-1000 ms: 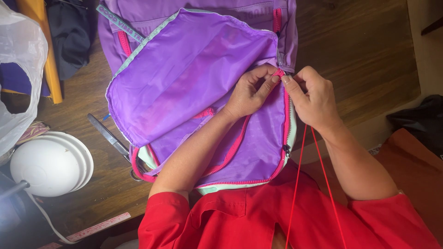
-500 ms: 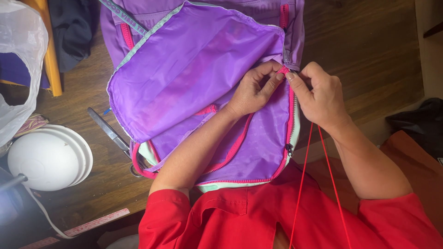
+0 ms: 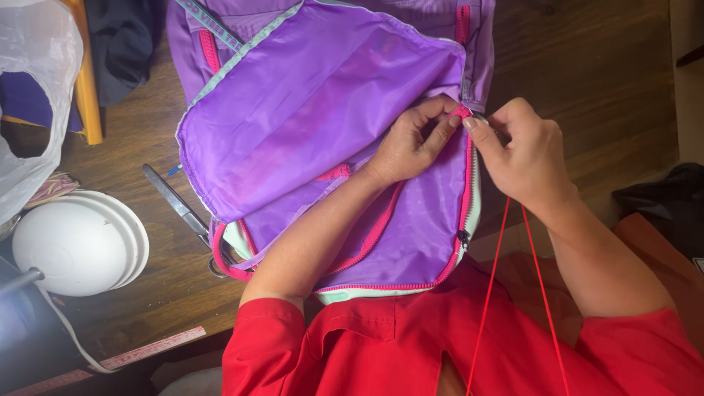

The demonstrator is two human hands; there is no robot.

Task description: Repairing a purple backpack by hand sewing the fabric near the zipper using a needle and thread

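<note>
purple nylon backpack (image 3: 323, 125): left hand (image 3: 411, 143) pinches pink zipper tape (image 3: 460, 111) taut; right hand (image 3: 517, 150) grips red thread (image 3: 499, 242), best drawn snug.

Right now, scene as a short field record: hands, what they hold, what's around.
left hand: pinching the pink zipper tape at the bag's edge
right hand: fingers closed at the same spot, red thread running down from it
bag: purple backpack, opened flat, lining up
surface: dark wooden table
left of bag: scissors, white lamp head, measuring tape
</note>
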